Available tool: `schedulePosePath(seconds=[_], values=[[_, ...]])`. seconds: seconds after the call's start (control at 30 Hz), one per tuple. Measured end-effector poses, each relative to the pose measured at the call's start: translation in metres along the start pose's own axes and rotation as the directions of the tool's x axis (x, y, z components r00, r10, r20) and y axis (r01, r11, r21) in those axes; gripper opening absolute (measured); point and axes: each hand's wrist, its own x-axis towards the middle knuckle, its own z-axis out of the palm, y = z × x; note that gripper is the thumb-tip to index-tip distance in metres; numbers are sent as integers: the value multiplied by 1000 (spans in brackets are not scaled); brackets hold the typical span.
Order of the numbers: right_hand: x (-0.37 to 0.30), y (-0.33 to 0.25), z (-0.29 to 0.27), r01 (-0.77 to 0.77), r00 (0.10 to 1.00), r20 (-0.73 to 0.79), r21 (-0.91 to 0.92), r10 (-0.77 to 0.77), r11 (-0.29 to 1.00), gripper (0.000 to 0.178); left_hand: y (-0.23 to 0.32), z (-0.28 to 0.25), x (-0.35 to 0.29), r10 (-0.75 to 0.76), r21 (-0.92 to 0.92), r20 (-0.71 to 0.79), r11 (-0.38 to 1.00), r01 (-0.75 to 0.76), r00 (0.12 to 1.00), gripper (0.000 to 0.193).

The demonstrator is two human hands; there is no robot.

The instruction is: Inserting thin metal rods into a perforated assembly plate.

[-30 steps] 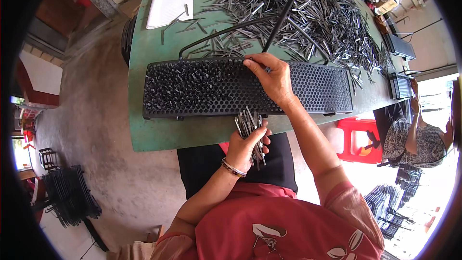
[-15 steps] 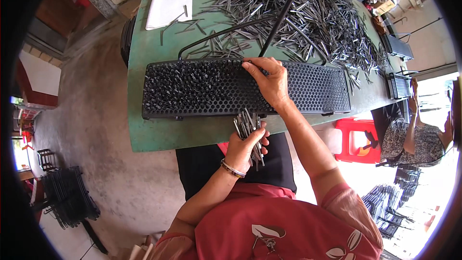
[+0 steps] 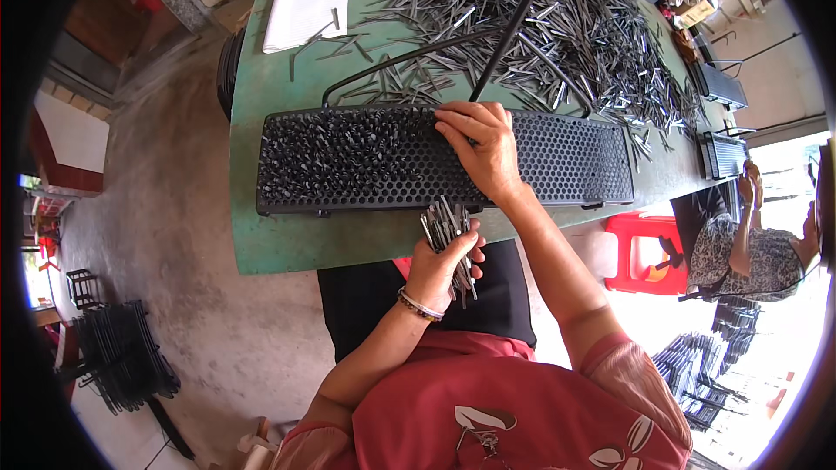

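Observation:
My left hand (image 3: 440, 271) is closed round a bundle of thin dark metal strips (image 3: 446, 224), their ends poking out above and below the fist. A long black perforated rack (image 3: 557, 157) with a honeycomb of small holes stands on the table in front of me. Many strips (image 3: 326, 157) fill the holes of its left part, while the right part shows bare holes. My right hand (image 3: 488, 144) rests over the rack's middle at its far edge, thumb and fingers pinched together. Whatever is between those fingertips is hidden.
A large heap of loose strips (image 3: 575, 26) covers the far part of the green table (image 3: 279, 244). Black bars (image 3: 509, 22) rise behind the rack. A white notepad (image 3: 305, 16) lies far left. Red stool (image 3: 631, 252) and another person (image 3: 749, 248) are at right.
My right hand has shifted very slightly left along the rack's far edge, fingers still pinched. My left hand stays nearly in place with its bundle. The other person's hands have moved.

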Motion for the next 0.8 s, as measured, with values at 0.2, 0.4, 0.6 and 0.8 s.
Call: schedulePosePath(seconds=[0.2,0.4,0.6,0.8], values=[[3,-3,-18,11,998,-55,-11,-12,1000,20,3,0,2,5,4,39,1000,-6,999,27],[-17,-18,-57,-422,875,410,390,256,818,16,11,1,-1,115,4,71,993,-115,991,27],[-31,-21,-70,-652,660,703,362,264,666,20,10,6,0,127,22,96,991,-129,987,24],[-21,-15,-72,-701,702,548,424,454,573,21,7,4,3,68,-3,52,998,-68,996,26]])
